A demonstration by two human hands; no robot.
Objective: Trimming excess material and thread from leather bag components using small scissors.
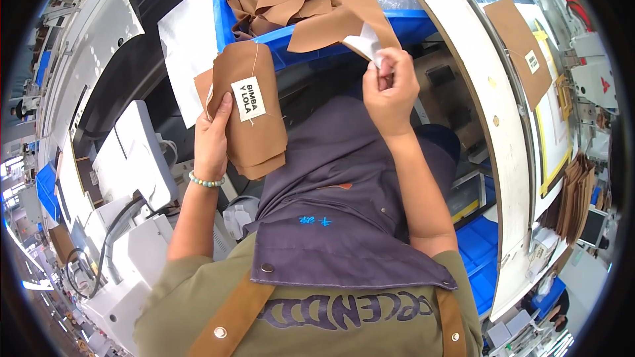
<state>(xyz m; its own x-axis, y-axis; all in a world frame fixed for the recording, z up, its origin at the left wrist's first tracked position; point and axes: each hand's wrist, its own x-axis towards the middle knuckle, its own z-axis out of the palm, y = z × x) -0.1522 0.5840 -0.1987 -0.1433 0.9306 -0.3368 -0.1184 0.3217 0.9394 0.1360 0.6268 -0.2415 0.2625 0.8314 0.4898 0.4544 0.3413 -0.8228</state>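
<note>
Brown panels [259, 149] are gripped along their left edge by the closed fingers of the left hand [213, 131], long axis running near to far. By the right hand's [391, 96] fingers, apparently pinched shut, a strip [358, 12] is held, reaching leftward over the bin [222, 6].

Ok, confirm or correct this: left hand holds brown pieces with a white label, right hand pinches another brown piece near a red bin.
Not red: the head view shows a blue bin. The left hand holds brown pieces with a white label; the right hand pinches another brown piece near it.
</note>
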